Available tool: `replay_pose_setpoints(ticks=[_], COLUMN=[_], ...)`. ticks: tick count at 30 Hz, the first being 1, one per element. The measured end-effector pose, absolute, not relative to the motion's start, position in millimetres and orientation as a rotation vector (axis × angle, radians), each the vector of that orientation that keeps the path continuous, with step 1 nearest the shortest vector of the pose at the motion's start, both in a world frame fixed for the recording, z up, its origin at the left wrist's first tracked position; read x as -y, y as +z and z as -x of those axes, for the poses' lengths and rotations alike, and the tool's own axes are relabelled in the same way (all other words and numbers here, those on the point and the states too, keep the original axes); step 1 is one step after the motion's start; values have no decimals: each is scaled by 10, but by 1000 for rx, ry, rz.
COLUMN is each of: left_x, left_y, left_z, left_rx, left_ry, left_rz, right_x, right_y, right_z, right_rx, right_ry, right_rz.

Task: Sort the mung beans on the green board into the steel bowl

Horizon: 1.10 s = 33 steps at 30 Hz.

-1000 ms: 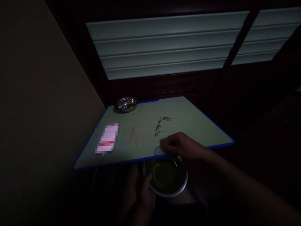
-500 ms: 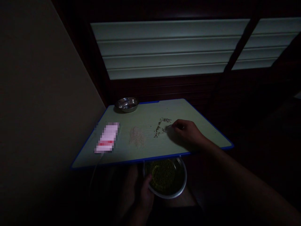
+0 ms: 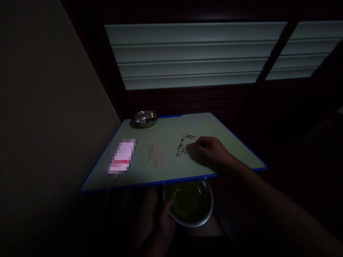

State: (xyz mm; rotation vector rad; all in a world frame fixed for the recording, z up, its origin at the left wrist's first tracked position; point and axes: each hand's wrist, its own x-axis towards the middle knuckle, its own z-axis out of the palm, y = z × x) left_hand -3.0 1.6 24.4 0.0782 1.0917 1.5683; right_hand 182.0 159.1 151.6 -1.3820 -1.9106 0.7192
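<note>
A pale green board (image 3: 214, 125) with a blue edge lies before me. My right hand (image 3: 213, 150) rests on it, fingers curled, its fingertips at a small scatter of dark seeds (image 3: 183, 143). Whether the fingers pinch anything is too dim to see. Below the board's near edge my left hand (image 3: 166, 223) grips the rim of a steel bowl (image 3: 209, 208) filled with green grains (image 3: 186, 201). A pale heap of small grains (image 3: 156, 157) lies on the board left of the dark seeds.
An empty steel bowl (image 3: 145, 118) sits at the board's far left corner. A phone (image 3: 122, 156) with a white cable lies on the left part. A wall stands on the left, a slatted window behind. The surroundings are very dark.
My right hand left the near edge above the grain bowl and moved out onto the board to the dark seeds. The left hand and its bowl stayed put.
</note>
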Motion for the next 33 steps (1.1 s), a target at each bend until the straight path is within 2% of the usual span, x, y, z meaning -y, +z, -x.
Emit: replay_pose_setpoints(ticks=[4,8,16,25,33], left_x=[-18,-16,-26,0,-30], left_y=[375,468,154,-22,62], left_z=[46,69,30,88,66], left_rx=[-1099,-1104,-1091,-1058,-1064], left_ry=[1575,1618,1561,1620,1604], left_rz=[-130,-229,-69,-202,-171], right_x=[-1537,-1551,-1563,-1517,-1526], right_y=[1505,1454,1407,1446,1407], right_z=[-1827,-1816,-1782,-1799,-1724], right_rx=[1915,1896,1862,1826,1900], right_ry=[775,680,786,841,755], right_rz=[1410,1453,1364,1384,1415])
